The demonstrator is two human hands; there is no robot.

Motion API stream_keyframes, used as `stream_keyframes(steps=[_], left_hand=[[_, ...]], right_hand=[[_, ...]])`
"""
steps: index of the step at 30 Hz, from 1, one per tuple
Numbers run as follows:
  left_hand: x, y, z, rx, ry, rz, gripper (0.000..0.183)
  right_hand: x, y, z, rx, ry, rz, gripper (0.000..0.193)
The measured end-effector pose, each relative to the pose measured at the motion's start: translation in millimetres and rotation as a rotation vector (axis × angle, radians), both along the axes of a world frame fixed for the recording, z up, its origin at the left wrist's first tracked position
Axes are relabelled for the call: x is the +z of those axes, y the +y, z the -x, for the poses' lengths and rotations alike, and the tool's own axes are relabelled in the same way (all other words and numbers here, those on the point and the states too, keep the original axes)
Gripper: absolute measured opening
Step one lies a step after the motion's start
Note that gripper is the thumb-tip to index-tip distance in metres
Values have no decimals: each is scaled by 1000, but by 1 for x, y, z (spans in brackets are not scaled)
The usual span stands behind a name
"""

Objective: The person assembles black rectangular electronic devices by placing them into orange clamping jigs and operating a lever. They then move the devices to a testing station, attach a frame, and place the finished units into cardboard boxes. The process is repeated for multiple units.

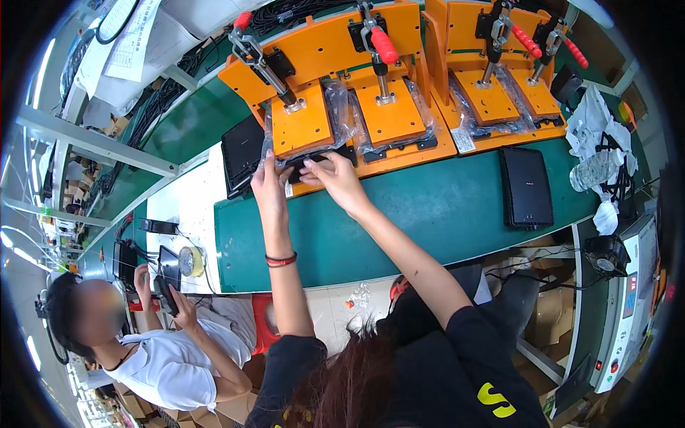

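Note:
At the front edge of the leftmost orange clamp fixture, both my hands are on a black plastic casing that lies partly beneath the fixture's pressing plate, with clear film around it. My left hand grips at the casing's left front corner, fingers bent. My right hand pinches at its front edge, thumb and fingers close together. Fingers and plate hide most of the casing. Above the plate stands a toggle clamp with a red handle.
More orange fixtures with red-handled clamps stand to the right. Flat black boxes lie on the green mat, one at right and one at left. Crumpled plastic bags lie far right. A seated co-worker at left holds a black device.

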State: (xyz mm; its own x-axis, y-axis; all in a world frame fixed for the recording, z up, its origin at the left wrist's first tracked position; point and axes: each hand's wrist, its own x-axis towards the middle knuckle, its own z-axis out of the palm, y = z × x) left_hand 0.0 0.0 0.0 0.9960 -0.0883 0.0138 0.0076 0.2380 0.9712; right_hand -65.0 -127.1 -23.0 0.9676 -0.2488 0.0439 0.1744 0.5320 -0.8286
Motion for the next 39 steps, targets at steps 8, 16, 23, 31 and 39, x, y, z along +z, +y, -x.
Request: stream_keyframes(steps=[8, 16, 23, 31, 39], left_hand=[[13, -5, -17, 7, -196, -186, 22], [28, 2, -42, -602, 469, 613, 60], [30, -8, -85, -785, 556, 591, 69], [-1, -25, -114, -691, 429, 627, 68], [-6, -36, -91, -516, 305, 708, 61]], right_hand=[[-9, 14, -12, -39, 17, -167, 22], [-11, 5, -5, 38, 88, -138, 25], [-16, 24, 8, -65, 110, -180, 20], [-28, 37, 38, -54, 66, -310, 20], [-27, 36, 45, -48, 100, -342, 19]])
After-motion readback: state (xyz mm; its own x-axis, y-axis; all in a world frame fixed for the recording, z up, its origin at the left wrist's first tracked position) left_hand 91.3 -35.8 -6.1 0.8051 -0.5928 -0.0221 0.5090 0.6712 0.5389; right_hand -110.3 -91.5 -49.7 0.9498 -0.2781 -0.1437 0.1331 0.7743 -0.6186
